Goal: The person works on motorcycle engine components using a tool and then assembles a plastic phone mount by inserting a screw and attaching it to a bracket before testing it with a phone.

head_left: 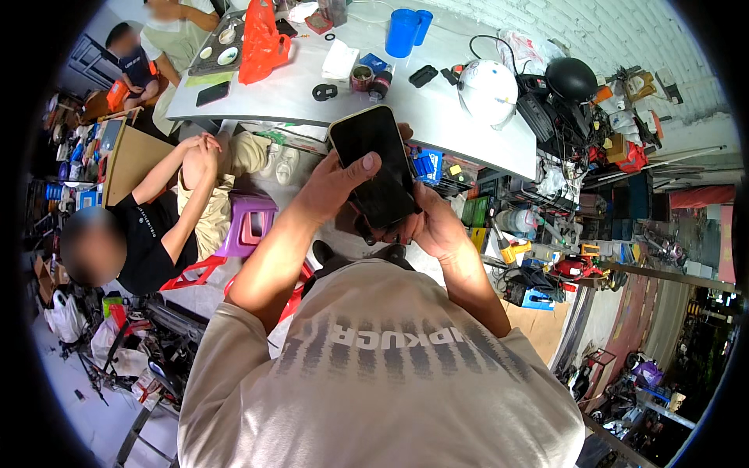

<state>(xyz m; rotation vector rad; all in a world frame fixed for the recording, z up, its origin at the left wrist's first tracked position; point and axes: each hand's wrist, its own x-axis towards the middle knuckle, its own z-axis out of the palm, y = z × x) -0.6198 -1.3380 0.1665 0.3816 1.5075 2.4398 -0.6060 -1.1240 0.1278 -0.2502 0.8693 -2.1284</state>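
A smartphone (373, 134) with a dark screen and a pale frame is held upright, slightly tilted, in front of my chest. My left hand (334, 186) grips its left side, thumb lying across the glass. Closed around the lower right corner is my right hand (438, 225), its thumb against the edge. Some fingers of both hands are hidden behind the phone. Its bottom end is dark and hard to make out. Just beyond the phone runs the near edge of a white table (296, 97).
On the table are a red plastic bag (264, 43), another phone (213, 94), a blue cup (401, 34) and a white helmet (488, 92). A person in a black shirt (160, 234) sits at left beside a purple stool (248, 225). Tools, including a yellow drill (509, 248), crowd the right.
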